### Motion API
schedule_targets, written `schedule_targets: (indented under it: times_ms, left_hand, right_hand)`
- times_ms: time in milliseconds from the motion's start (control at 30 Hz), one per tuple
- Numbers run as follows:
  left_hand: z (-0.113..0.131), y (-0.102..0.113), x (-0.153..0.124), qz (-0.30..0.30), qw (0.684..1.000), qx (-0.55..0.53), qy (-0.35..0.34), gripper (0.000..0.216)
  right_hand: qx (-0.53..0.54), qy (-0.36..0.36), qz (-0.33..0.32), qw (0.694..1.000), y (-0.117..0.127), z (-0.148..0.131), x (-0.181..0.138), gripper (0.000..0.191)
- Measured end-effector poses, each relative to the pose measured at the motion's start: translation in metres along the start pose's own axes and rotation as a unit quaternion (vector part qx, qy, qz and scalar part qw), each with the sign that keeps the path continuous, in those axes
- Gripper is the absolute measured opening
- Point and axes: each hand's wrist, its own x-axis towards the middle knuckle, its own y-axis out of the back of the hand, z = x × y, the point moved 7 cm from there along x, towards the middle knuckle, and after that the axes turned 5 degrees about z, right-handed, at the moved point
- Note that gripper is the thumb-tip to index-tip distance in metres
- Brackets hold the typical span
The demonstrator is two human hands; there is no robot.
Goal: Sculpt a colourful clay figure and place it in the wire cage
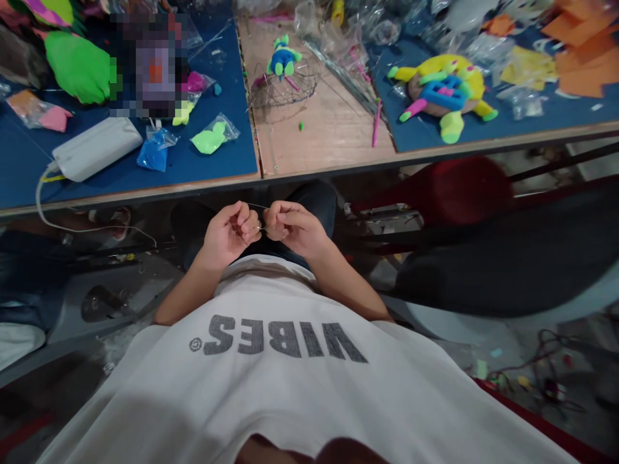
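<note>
Above my lap, in front of the table edge, my left hand (229, 231) and my right hand (296, 227) are close together with fingers curled. Between them runs a thin wire (257, 205), pinched by both hands; a shiny bit of it also shows lower down between the fingers. On the bare wooden strip beyond lies a tangle of bent wire (285, 96) with a small blue and green clay figure (282, 63) on it. A bundle of straight wires (338, 74) lies to its right, and a pink stick (376, 124) is near the table edge.
A yellow and brown clay figure (445, 90) sits on the right blue mat. At left are a white power adapter (97, 149) with a cable, bagged green clay (211, 138) and bagged blue clay (155, 148). A red stool (464, 190) and a dark chair (512, 251) stand at right.
</note>
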Motion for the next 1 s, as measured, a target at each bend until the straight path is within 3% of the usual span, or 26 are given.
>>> schedule_targets:
  times_ms: [133, 233, 433, 600, 800, 1000]
  left_hand:
    - [-0.001, -0.003, -0.001, -0.003, 1.0, -0.005, 0.015, 0.068]
    - [0.0, -0.005, -0.001, -0.007, 1.0, -0.027, 0.012, 0.066]
    - [-0.004, 0.003, 0.002, 0.032, 0.999, -0.036, 0.024, 0.05]
    - [-0.003, 0.006, 0.002, 0.038, 0.996, -0.069, -0.031, 0.026]
    - [0.0, 0.0, 0.001, -0.004, 0.991, -0.09, -0.094, 0.032]
    - [-0.004, -0.003, -0.001, 0.003, 0.992, -0.1, -0.073, 0.034]
  right_hand:
    - [0.015, 0.017, 0.003, 1.0, -0.009, 0.003, -0.001, 0.059]
    - [0.028, 0.032, 0.012, 0.999, -0.013, 0.006, -0.002, 0.063]
    - [0.034, 0.057, 0.048, 0.997, -0.007, 0.013, -0.005, 0.062]
    - [0.061, 0.085, 0.087, 0.991, -0.001, 0.021, -0.007, 0.055]
    - [0.076, 0.095, 0.078, 0.989, -0.001, 0.033, -0.016, 0.044]
    - [0.031, 0.134, 0.075, 0.988, 0.001, 0.033, -0.022, 0.038]
